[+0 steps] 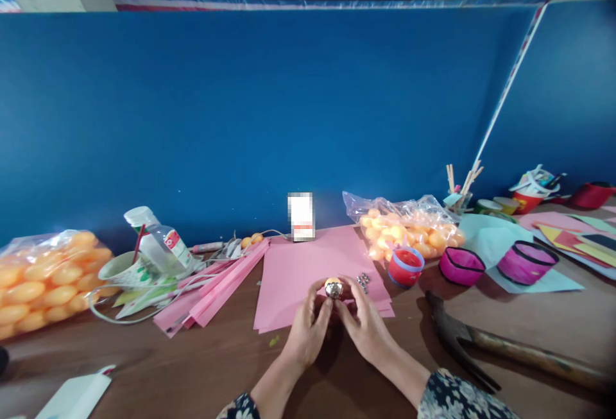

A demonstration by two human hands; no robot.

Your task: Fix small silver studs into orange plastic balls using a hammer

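Over the near edge of the pink paper sheets (308, 271), my left hand (307, 329) and my right hand (364, 328) come together around one small round ball (333, 289). Yellow-orange shows on its far side, and a shiny silver metal piece covers the side facing me. Thumbs press it from the near side while the fingers curl round the back, partly hidden. Just right of the fingers, several small silver metal pieces (363, 283) lie on the pink paper. A red cup with a lavender rim (407, 267) stands further right.
Clear bags of orange balls lie at the left (58, 278) and back right (414, 226). A claw hammer (520, 348) rests at the right front. Magenta fabric rings (462, 267), a plastic bottle (166, 246), a paper cup (125, 271) and folded pink strips (216, 290) are about. A blue partition (289, 98) stands behind.
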